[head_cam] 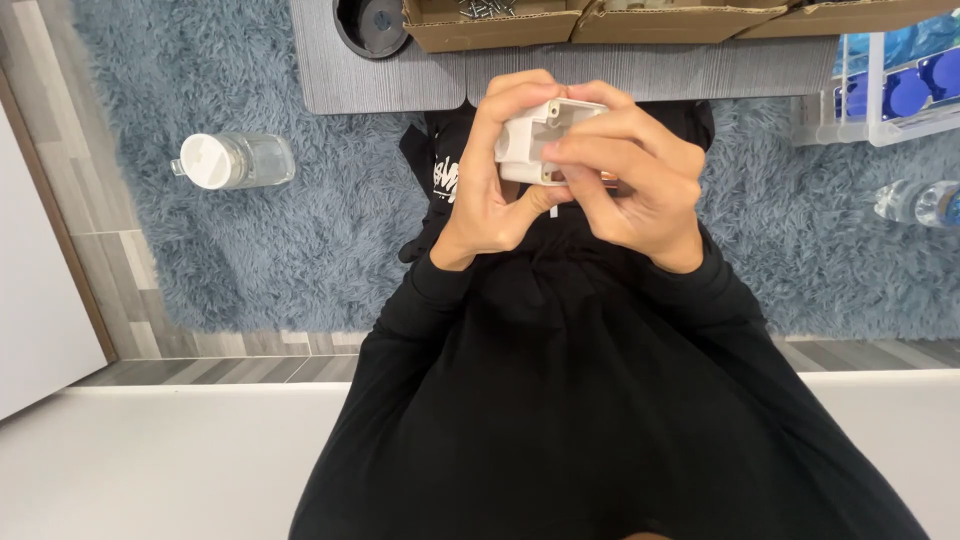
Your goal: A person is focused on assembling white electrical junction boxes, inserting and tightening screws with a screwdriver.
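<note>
A small white plastic box-shaped housing [540,140] with moulded recesses is gripped in front of the chest, just short of the grey worktop [400,85]. The left hand [495,185] is closed around its side; the right hand [630,185] is pinched on its near edge. A fitting step seems in hand; steady fingertip alignment is called for next.

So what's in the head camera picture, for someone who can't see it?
Both hands, left hand and right hand, hold a small white plastic box over a black-clothed lap. A fluffy blue rug, a clear jar and cardboard boxes lie around.
</note>
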